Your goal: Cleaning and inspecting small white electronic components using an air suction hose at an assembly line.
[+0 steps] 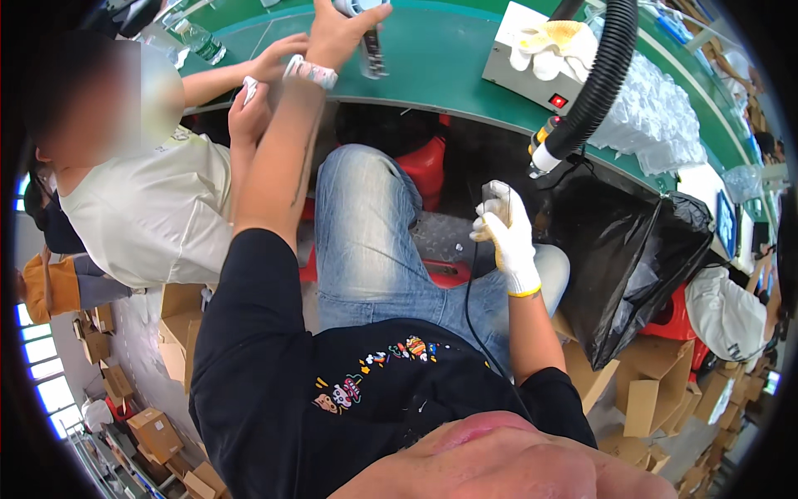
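My left hand [334, 40] is bare and reaches over the green bench at the far side. Its fingers are closed round a light-coloured, round-topped device [357, 7], partly cut off by the upper edge. A dark, shiny, blurred piece [373, 60] hangs below that hand and seems to belong to the device. Above my right thigh, my right hand [509, 234] wears a white glove with a yellow cuff edge. Between its thumb and fingers is a thin, dark, see-through-looking flat piece [496, 198]; its kind is unclear. A black cable [468, 308] runs from near this hand toward my shirt.
A co-worker [150, 216] sits close on the left, hands near my left forearm. On the green bench [440, 58] stand a metal box [507, 75] with gloves on top and several clear plastic packs [652, 112]. A black hose [611, 75] hangs over a black bag [611, 266].
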Demonstrator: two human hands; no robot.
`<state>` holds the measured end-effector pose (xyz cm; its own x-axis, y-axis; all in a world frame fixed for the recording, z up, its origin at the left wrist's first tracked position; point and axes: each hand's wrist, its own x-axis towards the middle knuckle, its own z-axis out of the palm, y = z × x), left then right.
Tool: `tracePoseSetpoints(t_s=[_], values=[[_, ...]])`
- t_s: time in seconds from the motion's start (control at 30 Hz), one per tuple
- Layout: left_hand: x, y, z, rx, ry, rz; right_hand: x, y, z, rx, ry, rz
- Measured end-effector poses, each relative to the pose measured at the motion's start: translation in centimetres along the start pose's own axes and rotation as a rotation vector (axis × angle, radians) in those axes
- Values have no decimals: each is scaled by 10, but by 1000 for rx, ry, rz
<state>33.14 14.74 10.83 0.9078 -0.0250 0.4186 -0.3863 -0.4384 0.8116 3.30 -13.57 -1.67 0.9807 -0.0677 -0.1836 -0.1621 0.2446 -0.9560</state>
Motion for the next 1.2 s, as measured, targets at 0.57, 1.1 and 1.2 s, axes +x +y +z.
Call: tracePoseSetpoints(t_s=[0.57, 1.1, 1.2], values=[[-174, 27, 111, -574, -160, -176, -19, 46, 35, -68, 152, -119], [-189, 20, 99, -152, -697, -102, 8, 15, 30, 591, 122, 222], [-186, 19, 94, -330, -545, -133, 11, 1, 37, 608, 86, 223]])
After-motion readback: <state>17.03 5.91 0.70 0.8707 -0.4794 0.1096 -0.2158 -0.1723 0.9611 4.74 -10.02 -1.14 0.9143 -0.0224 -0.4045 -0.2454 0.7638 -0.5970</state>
